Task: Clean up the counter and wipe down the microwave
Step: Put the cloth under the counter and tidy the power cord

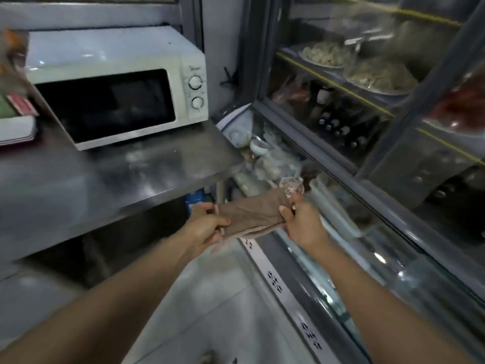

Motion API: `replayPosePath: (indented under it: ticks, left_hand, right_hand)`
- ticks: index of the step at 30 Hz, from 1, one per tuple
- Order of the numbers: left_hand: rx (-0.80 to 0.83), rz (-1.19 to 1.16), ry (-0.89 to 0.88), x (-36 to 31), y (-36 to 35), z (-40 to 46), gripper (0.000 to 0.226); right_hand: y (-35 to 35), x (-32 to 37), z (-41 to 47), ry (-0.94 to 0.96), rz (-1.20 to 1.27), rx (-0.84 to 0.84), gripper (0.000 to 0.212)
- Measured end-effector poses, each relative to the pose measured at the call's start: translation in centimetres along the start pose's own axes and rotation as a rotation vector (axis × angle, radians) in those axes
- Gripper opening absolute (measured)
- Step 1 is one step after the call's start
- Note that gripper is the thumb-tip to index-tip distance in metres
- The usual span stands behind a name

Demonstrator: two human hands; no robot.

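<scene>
I hold a folded brown cloth (253, 215) stretched between my two hands in the lower middle of the frame, just below the front edge of the steel counter (147, 177). My left hand (207, 228) pinches the cloth's left end, thumb on top and the other fingers curled underneath it. My right hand (301, 224) grips the right end the same way, thumb pressed on the upper face and fingers wrapped below, so the cloth lies flat and slightly sagging between the two grips. A paler layer of the cloth hangs out under its lower edge, near my left fingers.

The white microwave (118, 82) sits on the counter in the upper left of the frame, door closed, its two round knobs (196, 91) on the right side of its face. The cloth is well apart from it. A glass-fronted display fridge (354, 106) with plates of food fills the right side of the frame.
</scene>
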State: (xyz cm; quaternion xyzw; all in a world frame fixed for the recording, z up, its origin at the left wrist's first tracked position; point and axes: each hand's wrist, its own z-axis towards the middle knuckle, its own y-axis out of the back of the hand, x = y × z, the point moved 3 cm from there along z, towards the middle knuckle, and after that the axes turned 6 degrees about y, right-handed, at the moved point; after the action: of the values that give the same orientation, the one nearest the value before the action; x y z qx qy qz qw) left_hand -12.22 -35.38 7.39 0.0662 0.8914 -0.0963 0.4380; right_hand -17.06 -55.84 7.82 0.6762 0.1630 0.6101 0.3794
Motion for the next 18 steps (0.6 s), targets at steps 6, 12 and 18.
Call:
replayPosePath:
  ticks: [6, 12, 18]
  left_hand:
    - [-0.197, 0.449, -0.127, 2.4, 4.8, 5.5, 0.017]
    - [-0.281, 0.602, -0.033, 4.8, 7.3, 11.5, 0.025]
    - [-0.329, 0.55, 0.054, 8.4, 9.5, 17.6, 0.03]
  right_hand:
    - [-8.1, -2.4, 4.7, -0.032, -0.047, 0.188, 0.02]
    - [-15.3, -5.2, 8.3, -0.081, -0.055, 0.349, 0.019]
    - [-21.7, -8.1, 11.1, -0.108, -0.037, 0.499, 0.016]
